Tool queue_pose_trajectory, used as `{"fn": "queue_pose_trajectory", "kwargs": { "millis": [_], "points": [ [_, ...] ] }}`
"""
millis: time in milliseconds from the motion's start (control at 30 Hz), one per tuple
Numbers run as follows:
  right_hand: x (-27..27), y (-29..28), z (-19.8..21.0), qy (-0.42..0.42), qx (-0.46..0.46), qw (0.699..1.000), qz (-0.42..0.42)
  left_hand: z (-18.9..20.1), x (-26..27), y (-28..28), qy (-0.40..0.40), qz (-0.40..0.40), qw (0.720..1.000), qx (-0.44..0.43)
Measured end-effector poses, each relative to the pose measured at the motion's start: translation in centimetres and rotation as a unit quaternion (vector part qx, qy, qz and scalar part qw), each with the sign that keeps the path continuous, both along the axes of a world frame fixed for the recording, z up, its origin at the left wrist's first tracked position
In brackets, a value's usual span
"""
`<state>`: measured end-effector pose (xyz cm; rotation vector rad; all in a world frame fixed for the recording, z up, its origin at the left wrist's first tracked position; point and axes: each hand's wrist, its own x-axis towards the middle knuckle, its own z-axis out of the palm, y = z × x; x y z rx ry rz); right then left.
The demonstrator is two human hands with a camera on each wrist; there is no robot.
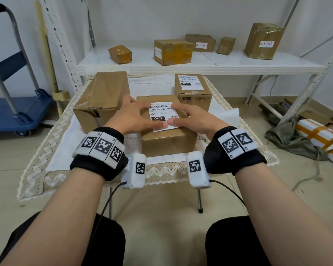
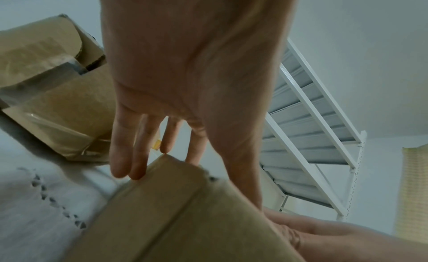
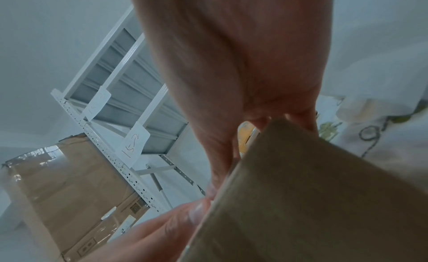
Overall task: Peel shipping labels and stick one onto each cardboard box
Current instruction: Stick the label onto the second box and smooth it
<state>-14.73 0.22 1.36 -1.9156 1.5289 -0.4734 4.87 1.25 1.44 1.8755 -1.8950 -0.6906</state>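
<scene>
**Q:** Head view first: what lies nearest, taking the middle cardboard box (image 1: 168, 139) as the mark?

**A:** On its top lies a white shipping label (image 1: 163, 116) printed "060". Both hands rest on that label. The left hand (image 1: 131, 117) lies spread with straight fingers, its thumb flat on the label's near edge. The right hand (image 1: 192, 117) lies the same way, fingers stretched over the label's far right corner, thumb meeting the left thumb. Neither hand grips anything; both press flat.

**Q:** Do the wrist views agree?

**A:** The left wrist view shows the left hand's fingers (image 2: 129, 156) straight, tips over the box's far corner. The right wrist view is blurred; the box fills the lower right, and I cannot tell the finger pose there.

**Q:** What stands around that box?

**A:** It sits on a white lace-edged cloth (image 1: 52, 143). Just left of it and slightly farther stands a larger taped box (image 1: 102, 100) with no label on its visible faces. Behind it to the right stands a smaller box (image 1: 193, 93) with a label (image 1: 190, 82) stuck on top.

**Q:** And beyond?

**A:** Farther back a white shelf (image 1: 200, 63) carries five brown parcels (image 1: 172, 51); at least three bear small handwritten tags. Far left of the box stands a blue hand cart (image 1: 13, 110).
</scene>
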Motion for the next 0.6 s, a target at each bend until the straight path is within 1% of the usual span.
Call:
{"fn": "queue_pose_trajectory", "kwargs": {
  "millis": [67,133,333,400,467,600],
  "points": [
    [-0.1,0.2,-0.2,-0.048,0.014,0.999,0.002,-0.1,0.1,-0.1,0.001,-0.007,1.0,0.013],
    [-0.1,0.3,-0.5,-0.086,0.027,0.996,0.007,-0.2,0.1,-0.1,0.018,-0.015,1.0,0.014],
    [-0.3,0.4,-0.8,-0.141,0.052,0.988,-0.043,-1.0,0.3,-0.5,0.11,0.035,0.992,0.056],
    [-0.3,0.3,-0.9,-0.162,0.062,0.983,-0.056,-1.3,0.4,-0.7,0.151,0.052,0.985,0.07],
    [-0.3,0.3,-0.8,-0.187,0.068,0.977,-0.07,-1.3,0.1,-0.5,0.198,0.05,0.976,0.079],
    [-0.2,-0.1,-1.0,-0.234,0.079,0.965,-0.085,-0.9,0.0,-0.5,0.287,0.069,0.953,0.075]
  ]
}}
